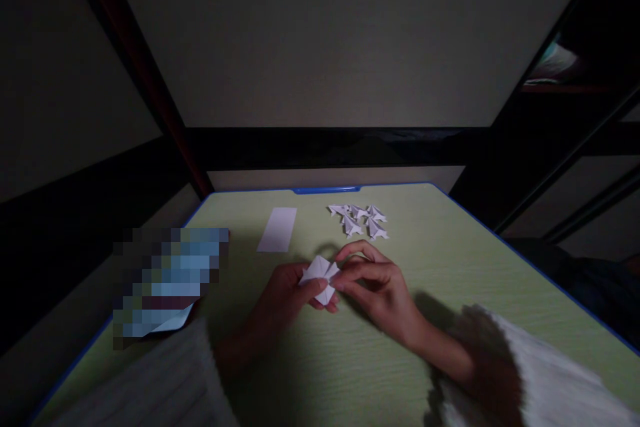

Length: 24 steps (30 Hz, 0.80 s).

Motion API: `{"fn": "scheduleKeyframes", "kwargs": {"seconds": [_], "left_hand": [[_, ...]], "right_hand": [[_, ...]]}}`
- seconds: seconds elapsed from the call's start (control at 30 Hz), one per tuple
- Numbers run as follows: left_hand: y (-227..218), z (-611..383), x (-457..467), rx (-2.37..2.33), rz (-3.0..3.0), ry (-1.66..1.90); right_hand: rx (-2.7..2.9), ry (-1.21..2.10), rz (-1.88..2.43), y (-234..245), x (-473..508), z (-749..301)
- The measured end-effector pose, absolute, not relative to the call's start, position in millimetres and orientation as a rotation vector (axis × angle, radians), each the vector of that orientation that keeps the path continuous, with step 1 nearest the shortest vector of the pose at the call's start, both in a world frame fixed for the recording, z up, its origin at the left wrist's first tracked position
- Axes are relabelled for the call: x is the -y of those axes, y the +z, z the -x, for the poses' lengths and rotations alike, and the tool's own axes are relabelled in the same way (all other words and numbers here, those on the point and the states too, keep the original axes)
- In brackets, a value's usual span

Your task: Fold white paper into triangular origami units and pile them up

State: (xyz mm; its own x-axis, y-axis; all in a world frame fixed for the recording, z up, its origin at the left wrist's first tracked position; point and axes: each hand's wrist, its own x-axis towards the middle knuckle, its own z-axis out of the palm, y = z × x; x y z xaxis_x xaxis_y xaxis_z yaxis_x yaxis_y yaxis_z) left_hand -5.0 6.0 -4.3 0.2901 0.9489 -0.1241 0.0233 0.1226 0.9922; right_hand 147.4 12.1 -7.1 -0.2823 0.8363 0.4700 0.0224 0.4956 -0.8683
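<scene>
The room is dim. A pale green table (450, 320) with a thin blue rim (325, 189) fills the near half of the view. Behind it dark frame bars (320, 145) cross a plain pale wall (325, 33).

Far on the table, a flat white paper sheet (277, 229) lies left of centre. A cluster of small folded paper figures (361, 220) lies to its right, well apart from it.

Near the middle of the table, both hands hold 1 white folded paper piece (320, 275) just above the surface. The left hand (280, 300) is curled shut around its left and lower side, with the thumb pressed on top. The right hand (380, 287) pinches its right edge between thumb and bent fingers.

The piece's long axis runs roughly near to far, and its narrow tip points near, toward the person. Both wrists show white sleeves (540, 373).
</scene>
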Motion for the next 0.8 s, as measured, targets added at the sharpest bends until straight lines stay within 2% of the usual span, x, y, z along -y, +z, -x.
{"fn": "scheduleKeyframes", "kwargs": {"seconds": [0.8], "left_hand": [[-3.5,10.4,-9.2,-0.962,-1.248,0.802]], "right_hand": [[1.756,0.919,0.744,-7.2,-12.2,-147.6]]}}
